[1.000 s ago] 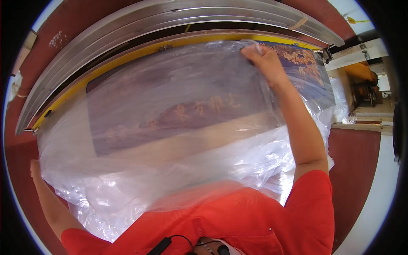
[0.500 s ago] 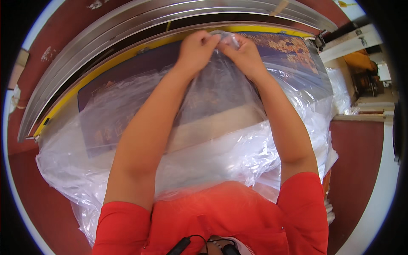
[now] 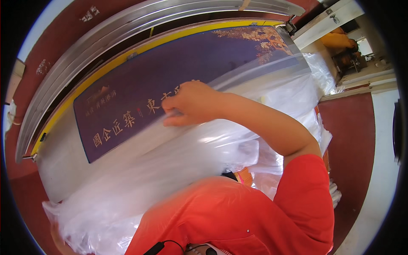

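A thin clear plastic sheet (image 3: pixel 140 170) lies bunched across the near half of the work surface. My right hand (image 3: pixel 189 104) is closed, its thumb and fingers pinching the sheet's edge. Beneath that hand lies a dark blue printed panel (image 3: pixel 148 72) with pale lettering and a golden tree at its right end. The sheet still covers the panel's right and lower-middle part, while its upper and left parts show bare. At the lower left rim, part of my left hand (image 3: pixel 58 238) shows beside the sheet's corner; its fingers are mostly hidden by plastic.
A yellow strip (image 3: pixel 170 37) runs along the far edge of the surface, with curved-looking metal rails (image 3: pixel 136 21) behind it. More crumpled plastic (image 3: pixel 318 72) hangs at the right, near a doorway holding machinery. An orange item (image 3: pixel 245 175) peeks out near my body.
My hands have parted: the left swung down to the lower left, the right came nearer. The sheet has been drawn toward me, uncovering much of the blue panel.
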Available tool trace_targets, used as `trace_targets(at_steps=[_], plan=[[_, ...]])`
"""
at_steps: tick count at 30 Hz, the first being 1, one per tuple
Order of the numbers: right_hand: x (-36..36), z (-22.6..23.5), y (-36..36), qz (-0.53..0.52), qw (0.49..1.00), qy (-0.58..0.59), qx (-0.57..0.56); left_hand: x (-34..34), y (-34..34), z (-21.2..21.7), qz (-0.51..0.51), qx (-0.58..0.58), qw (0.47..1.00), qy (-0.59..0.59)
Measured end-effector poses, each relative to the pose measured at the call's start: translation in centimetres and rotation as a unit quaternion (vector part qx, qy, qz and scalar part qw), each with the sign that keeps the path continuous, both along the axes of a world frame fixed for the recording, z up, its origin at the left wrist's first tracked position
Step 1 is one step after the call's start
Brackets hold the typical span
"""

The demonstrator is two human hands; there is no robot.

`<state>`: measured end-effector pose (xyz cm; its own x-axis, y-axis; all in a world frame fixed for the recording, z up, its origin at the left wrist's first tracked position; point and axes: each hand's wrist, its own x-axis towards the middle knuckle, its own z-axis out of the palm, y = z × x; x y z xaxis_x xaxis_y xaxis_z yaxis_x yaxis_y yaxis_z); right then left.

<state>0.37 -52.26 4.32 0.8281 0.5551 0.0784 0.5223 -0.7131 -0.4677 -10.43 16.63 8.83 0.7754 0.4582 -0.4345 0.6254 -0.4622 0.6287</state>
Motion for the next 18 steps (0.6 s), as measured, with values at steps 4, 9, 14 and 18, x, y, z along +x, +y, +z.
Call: trace_targets(at_steps=[4,9,14,18], plan=[[-1.2,1.1,-6.9,-0.001,1.000,0.030,0.007,-2.2,8.8,0.7,0.150,0.334,0.926,0.094],[-6.6,6.7,-29.4,-0.227,0.934,-0.012,-0.276,14.1,6.1,-10.6,-0.025,0.697,0.713,-0.069],[-8.8,20.7,-41.7,-0.636,0.769,-0.059,-0.025,24.3,-6.0,-14.0,-0.079,0.455,0.818,-0.343],[-2.2,8.5,-32.0,-0.423,0.875,-0.139,0.191,25.7,-4.3,-14.3,-0.098,0.414,0.855,-0.297]])
